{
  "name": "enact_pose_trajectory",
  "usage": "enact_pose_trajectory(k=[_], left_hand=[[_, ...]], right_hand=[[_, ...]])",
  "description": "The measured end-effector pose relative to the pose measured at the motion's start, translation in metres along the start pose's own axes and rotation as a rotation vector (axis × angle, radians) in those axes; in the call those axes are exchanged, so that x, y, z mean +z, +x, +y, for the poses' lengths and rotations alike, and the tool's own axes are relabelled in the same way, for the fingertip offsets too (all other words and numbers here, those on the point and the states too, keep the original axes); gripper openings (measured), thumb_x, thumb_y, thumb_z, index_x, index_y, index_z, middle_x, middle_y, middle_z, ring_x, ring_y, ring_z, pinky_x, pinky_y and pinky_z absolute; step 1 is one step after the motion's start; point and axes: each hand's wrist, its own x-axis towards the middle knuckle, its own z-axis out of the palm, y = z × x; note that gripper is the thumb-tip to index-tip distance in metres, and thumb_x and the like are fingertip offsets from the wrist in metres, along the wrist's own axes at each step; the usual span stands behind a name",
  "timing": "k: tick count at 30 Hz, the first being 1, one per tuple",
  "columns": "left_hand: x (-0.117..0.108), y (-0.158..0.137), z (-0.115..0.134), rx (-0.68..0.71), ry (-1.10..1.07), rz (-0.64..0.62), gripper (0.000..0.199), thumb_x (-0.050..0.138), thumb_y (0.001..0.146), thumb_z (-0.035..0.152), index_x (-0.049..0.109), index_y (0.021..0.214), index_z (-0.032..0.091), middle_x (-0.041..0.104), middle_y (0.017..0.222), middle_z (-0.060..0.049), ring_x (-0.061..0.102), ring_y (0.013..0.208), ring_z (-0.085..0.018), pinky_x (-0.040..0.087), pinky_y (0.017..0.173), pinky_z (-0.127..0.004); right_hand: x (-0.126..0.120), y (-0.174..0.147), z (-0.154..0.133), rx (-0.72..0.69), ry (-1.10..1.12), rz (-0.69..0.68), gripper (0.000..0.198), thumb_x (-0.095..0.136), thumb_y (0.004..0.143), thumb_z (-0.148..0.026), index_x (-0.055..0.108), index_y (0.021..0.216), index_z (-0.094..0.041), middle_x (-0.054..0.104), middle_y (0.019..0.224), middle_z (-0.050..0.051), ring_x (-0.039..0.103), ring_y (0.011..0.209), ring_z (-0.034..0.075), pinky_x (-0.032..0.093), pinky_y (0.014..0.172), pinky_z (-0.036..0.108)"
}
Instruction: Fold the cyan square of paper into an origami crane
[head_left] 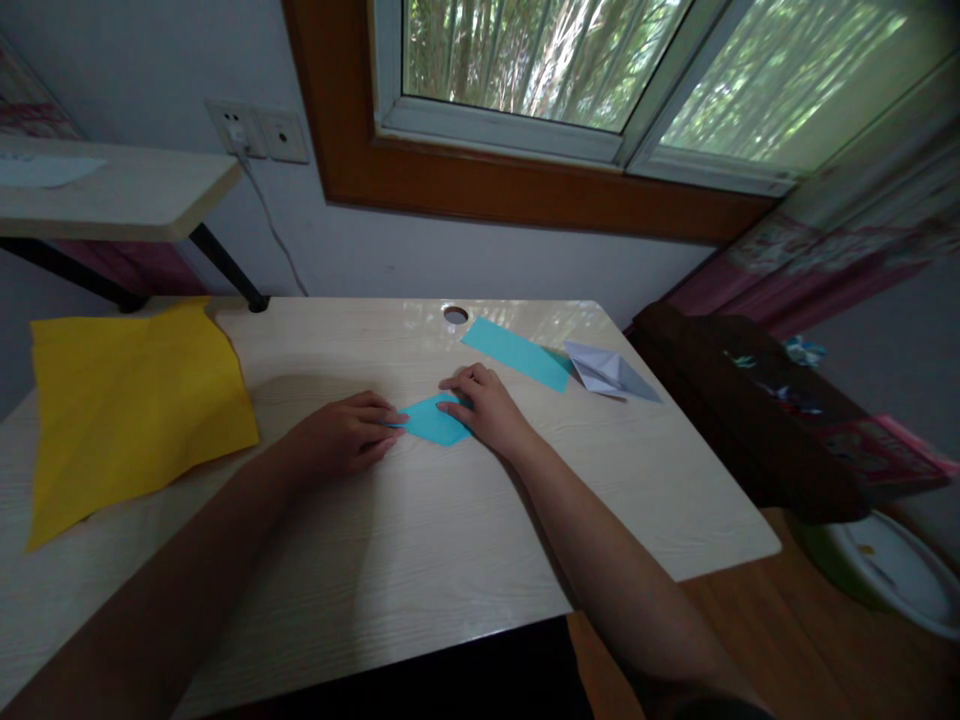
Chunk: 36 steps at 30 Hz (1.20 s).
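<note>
A small folded piece of light blue paper (436,420) lies on the pale wooden table between my hands. My left hand (352,432) has its fingers closed on the paper's pointed left end. Over the right part of the paper rests my right hand (484,405), fingers apart, with the thumb and fingertips on or near its edge. Behind my right hand lies a flat light blue paper strip (519,354). Beside that strip sits a folded white paper boat (606,372).
A large yellow sheet (139,405) with curling edges lies at the left of the table (450,540). A raised shelf (120,195) on black legs stands behind it. Near the back edge is a round cable hole (455,315). A white-rimmed bin (904,565) stands on the floor at right.
</note>
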Motion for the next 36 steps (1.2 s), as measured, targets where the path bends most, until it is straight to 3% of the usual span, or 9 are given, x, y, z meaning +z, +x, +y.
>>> enact_pose_trajectory(k=[12, 17, 21, 25, 31, 36], left_hand=[[-0.015, -0.006, 0.001, 0.023, 0.058, -0.006, 0.022, 0.059, 0.095, 0.02, 0.079, 0.105, 0.024, 0.081, 0.103, -0.003, 0.075, 0.102, -0.022, 0.057, 0.103, -0.043], [-0.015, -0.01, -0.001, 0.047, 0.102, 0.02, 0.019, 0.059, 0.094, 0.019, 0.077, 0.097, 0.022, 0.079, 0.098, -0.004, 0.074, 0.096, -0.021, 0.06, 0.092, -0.038], [-0.017, -0.011, -0.004, 0.015, 0.164, 0.117, 0.016, 0.058, 0.096, 0.021, 0.074, 0.095, 0.021, 0.076, 0.099, -0.006, 0.072, 0.088, -0.019, 0.058, 0.081, -0.034], [-0.012, -0.009, -0.007, -0.009, 0.196, 0.149, 0.013, 0.058, 0.098, 0.022, 0.071, 0.101, 0.02, 0.072, 0.1, -0.008, 0.066, 0.089, -0.019, 0.056, 0.079, -0.033], [0.002, -0.006, -0.011, -0.133, 0.202, 0.092, 0.026, 0.056, 0.101, 0.035, 0.067, 0.12, 0.021, 0.069, 0.111, -0.009, 0.063, 0.101, -0.024, 0.055, 0.089, -0.039], [0.006, -0.006, -0.011, -0.165, 0.151, 0.029, 0.036, 0.057, 0.101, 0.042, 0.064, 0.131, 0.023, 0.068, 0.117, -0.01, 0.061, 0.107, -0.026, 0.052, 0.097, -0.043]], right_hand=[[0.002, 0.0, 0.003, -0.001, 0.011, 0.014, 0.032, 0.076, 0.09, -0.037, 0.07, 0.119, -0.026, 0.061, 0.109, 0.009, 0.059, 0.1, 0.024, 0.05, 0.092, 0.042], [-0.001, 0.0, 0.0, -0.013, 0.009, 0.014, 0.028, 0.071, 0.093, -0.035, 0.07, 0.12, -0.026, 0.062, 0.106, 0.009, 0.059, 0.1, 0.024, 0.05, 0.092, 0.042], [-0.004, 0.0, -0.003, -0.035, 0.014, 0.015, 0.023, 0.058, 0.1, -0.025, 0.07, 0.119, -0.024, 0.062, 0.108, 0.011, 0.059, 0.104, 0.025, 0.049, 0.095, 0.044], [-0.006, 0.0, -0.006, -0.045, 0.041, 0.006, 0.03, 0.057, 0.096, -0.015, 0.069, 0.122, -0.024, 0.063, 0.108, 0.01, 0.059, 0.104, 0.025, 0.048, 0.096, 0.044], [-0.009, -0.001, -0.007, -0.047, 0.05, -0.011, 0.033, 0.07, 0.089, -0.02, 0.071, 0.121, -0.024, 0.063, 0.105, 0.008, 0.058, 0.099, 0.024, 0.049, 0.094, 0.043], [-0.008, -0.001, -0.009, -0.131, 0.064, -0.016, 0.028, 0.068, 0.093, -0.023, 0.073, 0.12, -0.028, 0.064, 0.109, 0.008, 0.059, 0.104, 0.024, 0.049, 0.095, 0.043]])
